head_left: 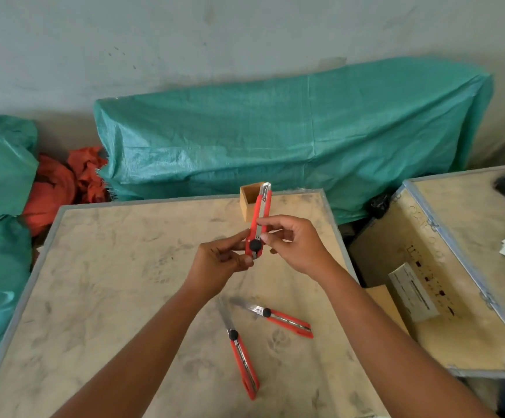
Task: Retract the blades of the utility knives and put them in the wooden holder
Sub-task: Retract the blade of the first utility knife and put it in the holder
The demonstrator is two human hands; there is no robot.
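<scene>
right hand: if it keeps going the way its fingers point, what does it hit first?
The right hand points left across the held utility knife, which its fingertips already touch. Just past that is the left hand, gripping the same knife near its black knob; depth looks similar.

Both forearms extended forward, bare. Left hand (219, 260) and right hand (295, 245) raised together, fingertips pinched, nearly touching.

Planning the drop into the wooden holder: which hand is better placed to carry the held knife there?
Probably the right hand: it pinches the held knife higher up, nearer the wooden holder; the left hand only steadies the bottom end.
</scene>
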